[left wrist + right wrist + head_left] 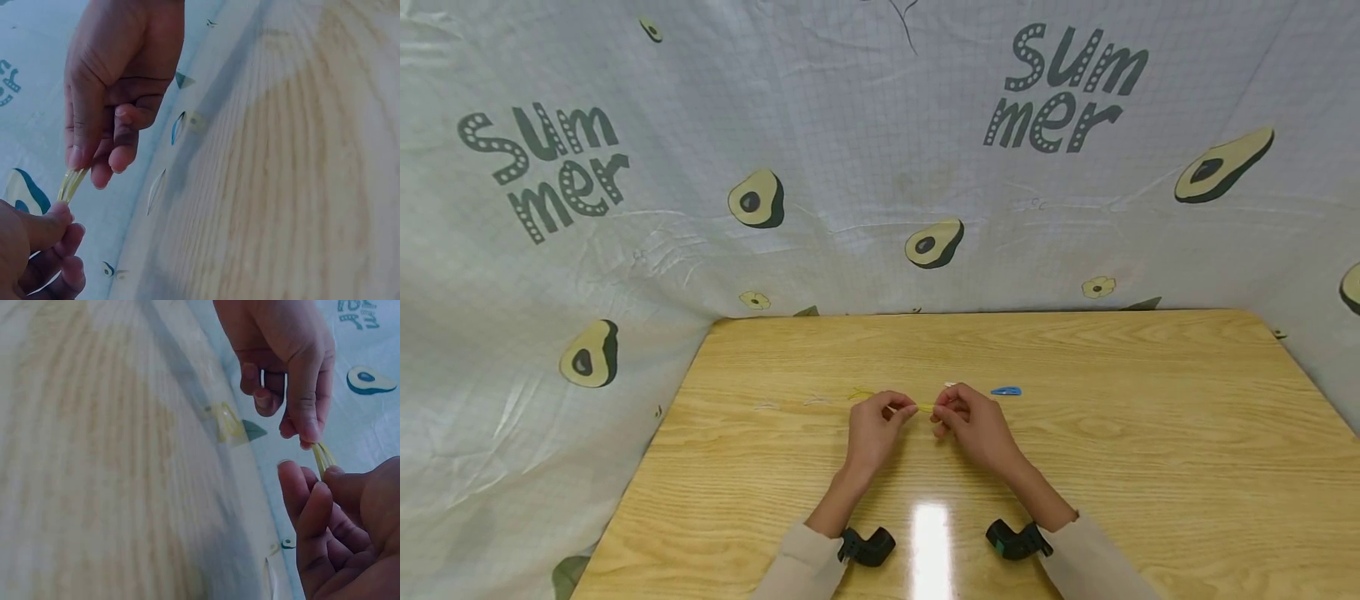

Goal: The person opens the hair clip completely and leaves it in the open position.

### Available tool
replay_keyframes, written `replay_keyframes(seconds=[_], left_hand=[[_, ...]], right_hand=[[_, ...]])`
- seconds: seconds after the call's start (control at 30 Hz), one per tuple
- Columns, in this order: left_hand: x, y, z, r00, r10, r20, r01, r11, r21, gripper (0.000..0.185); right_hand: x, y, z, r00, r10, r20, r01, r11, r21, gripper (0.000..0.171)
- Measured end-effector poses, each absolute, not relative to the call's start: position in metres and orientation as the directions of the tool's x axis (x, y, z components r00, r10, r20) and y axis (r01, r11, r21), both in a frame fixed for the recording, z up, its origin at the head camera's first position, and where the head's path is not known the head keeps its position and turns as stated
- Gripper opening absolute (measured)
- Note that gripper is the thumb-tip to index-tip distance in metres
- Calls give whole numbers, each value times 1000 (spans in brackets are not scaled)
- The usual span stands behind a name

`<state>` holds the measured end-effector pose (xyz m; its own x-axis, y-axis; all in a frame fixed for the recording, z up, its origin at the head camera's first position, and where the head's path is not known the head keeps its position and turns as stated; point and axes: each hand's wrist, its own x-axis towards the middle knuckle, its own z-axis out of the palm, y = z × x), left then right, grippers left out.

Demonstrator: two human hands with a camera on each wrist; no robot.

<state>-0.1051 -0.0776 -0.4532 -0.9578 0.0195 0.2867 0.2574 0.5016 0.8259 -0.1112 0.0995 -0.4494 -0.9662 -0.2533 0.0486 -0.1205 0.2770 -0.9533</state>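
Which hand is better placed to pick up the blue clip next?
Right. The blue clip lies on the table just beyond the right hand; the left hand is farther away. Both hands pinch the yellow clip, so one must release first.

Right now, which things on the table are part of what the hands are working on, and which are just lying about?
In hand:
- yellow clip, pinched between left hand and right hand

Lying about:
- blue clip on the wooden table
- another yellow clip
- pale clips farther left
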Motion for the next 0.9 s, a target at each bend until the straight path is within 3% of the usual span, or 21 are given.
replay_keyframes(seconds=[0.6, 0.9], left_hand=[[-81, -62, -458, -968, 42, 246, 237, 463, 854, 7], [-68, -56, -466, -976, 60, 211, 215, 438, 873, 5]], right_hand=[[-85, 113, -461, -976, -196, 96, -148, 272, -951, 4], [-73, 121, -466, -986, -163, 37, -75, 235, -969, 9]])
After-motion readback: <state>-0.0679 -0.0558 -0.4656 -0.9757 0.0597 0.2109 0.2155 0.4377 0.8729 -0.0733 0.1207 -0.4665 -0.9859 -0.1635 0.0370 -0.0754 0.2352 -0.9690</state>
